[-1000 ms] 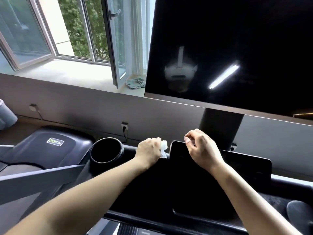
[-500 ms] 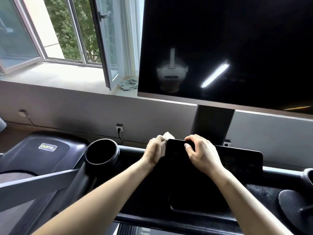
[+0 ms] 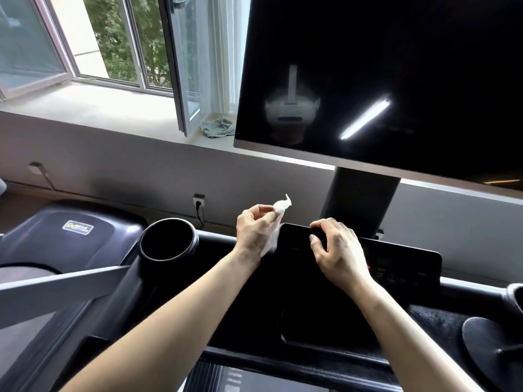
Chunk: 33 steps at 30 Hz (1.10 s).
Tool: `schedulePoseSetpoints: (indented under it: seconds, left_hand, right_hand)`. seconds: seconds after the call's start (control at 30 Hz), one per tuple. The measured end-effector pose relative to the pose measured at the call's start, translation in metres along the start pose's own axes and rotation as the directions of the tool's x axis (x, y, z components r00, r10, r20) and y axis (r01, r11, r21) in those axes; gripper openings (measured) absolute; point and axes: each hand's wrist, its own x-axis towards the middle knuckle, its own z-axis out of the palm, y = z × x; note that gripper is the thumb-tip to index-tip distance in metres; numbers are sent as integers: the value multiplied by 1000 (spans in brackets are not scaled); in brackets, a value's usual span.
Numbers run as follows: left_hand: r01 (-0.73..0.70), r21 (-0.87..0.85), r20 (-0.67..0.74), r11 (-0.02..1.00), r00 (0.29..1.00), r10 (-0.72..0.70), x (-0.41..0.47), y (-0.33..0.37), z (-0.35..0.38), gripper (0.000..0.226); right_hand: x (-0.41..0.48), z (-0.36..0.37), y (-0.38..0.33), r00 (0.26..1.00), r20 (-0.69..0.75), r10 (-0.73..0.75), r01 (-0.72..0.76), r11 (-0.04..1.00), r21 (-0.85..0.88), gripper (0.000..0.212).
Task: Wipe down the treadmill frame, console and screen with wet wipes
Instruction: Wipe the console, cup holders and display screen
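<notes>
The left hand (image 3: 256,236) is closed around a crumpled white wipe (image 3: 278,210). Its fingers are curled and pinch the wipe, so one end sticks up above the fingertips and the other hangs down past the palm. The hand and wipe are at the top left corner of the black console (image 3: 396,264), and the hanging end lies against the console's left edge.

The right hand (image 3: 336,250) grips the console's top edge near that same corner, with the fingers bent over the edge and the thumb on the front face.

The big dark screen (image 3: 396,66) stands above and behind both hands. A round cup holder (image 3: 168,241) sits at the left end of the console, just beside the left hand.
</notes>
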Motion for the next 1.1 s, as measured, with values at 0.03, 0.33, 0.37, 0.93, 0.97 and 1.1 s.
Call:
schedulePoseSetpoints:
  seconds: [0.03,0.33,0.37,0.93,0.97,1.1]
  left_hand:
    - [4,-60,3,998,1000,-4,4,2,1,21]
    - [-83,116,-58,990,994,90,14,3,-12,14]
    - [-93,149,-63,984,993,103,12,-1,-14,16]
    - [-392,393,175,832,920,351,-29,-43,-37,14]
    - [-357,373,152,857,934,323,-31,-47,-38,12]
    - [-221,240,87,945,975,206,-31,-39,-28,13]
  right_hand:
    - [0,1,1,1000,1,-2,2,1000,-3,23]
    - [0,6,3,1000,-21,-18,17,999,-30,31]
    - [0,6,4,999,-27,-21,20,999,-32,31]
    - [-3,10,1,996,-85,-33,28,998,-59,34]
    - [-3,10,1,996,-86,-34,29,998,-60,34]
    - [-3,12,0,995,-92,-26,20,997,-71,35]
